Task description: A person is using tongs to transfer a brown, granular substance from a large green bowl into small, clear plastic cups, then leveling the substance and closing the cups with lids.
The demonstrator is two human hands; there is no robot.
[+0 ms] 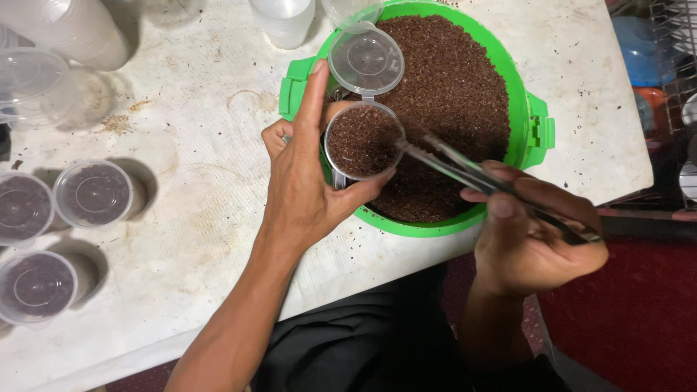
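My left hand (305, 181) grips a small clear plastic cup (363, 141) filled with brown granular material, its hinged lid (367, 62) flipped open behind it. The cup is held over a round green tub (534, 127) full of the same brown material (450, 94). Metal tweezers (472, 174) are pinched in my right hand (530, 232), and their tips rest at the cup's right rim, just above the filled surface.
Three lidded, filled cups (94, 192) stand at the table's left edge on the stained white table (196, 239). Stacks of empty clear cups (72, 29) and lids sit at the back left and back centre. A wire rack (671, 80) stands to the right.
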